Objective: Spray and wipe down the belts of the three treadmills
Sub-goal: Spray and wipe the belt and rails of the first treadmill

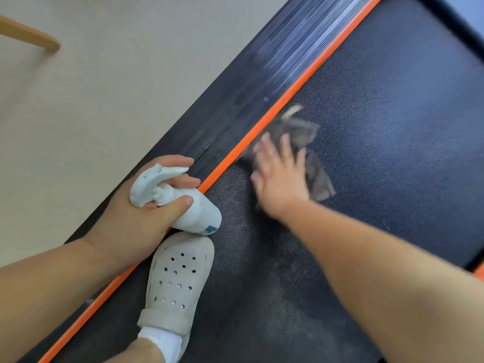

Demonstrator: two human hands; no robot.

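Your right forearm crosses the lower right, nearest the lens. Right hand (pixel 281 179) is flat, fingers spread and straight, pressing a grey cloth (pixel 311 155) onto the treadmill belt (pixel 392 121), close to the belt's left edge. Hand and cloth are blurred, so probably mid-wipe. Left hand (pixel 141 213) has its fingers curled round the neck of a white spray bottle (pixel 196 213). The bottle lies tilted over the orange stripe (pixel 301 82), base toward the belt, nozzle toward the floor side. Your foot in a pale perforated shoe (pixel 178 279) stands on the belt at the same edge, just under the bottle.

Risks, as I judge them:
- The cloth is bunched and only pinned by a flat palm. A fast stroke could leave it behind or skip patches.
- The shoe sits on the belt, so the spot under it goes unwiped and may mark cleaned areas.
- A damp belt under your weight could shift or slip.
- Fingers sit near the trigger. A stray squeeze would spray the floor, not the belt.

Surface: dark textured belt, with greyish haze near the shoe. Ribbed black side rail (pixel 262 74) runs outside the stripe, dusty. Room: beige floor (pixel 104 87), wooden furniture leg (pixel 28 35) top left. Only one treadmill is in view.
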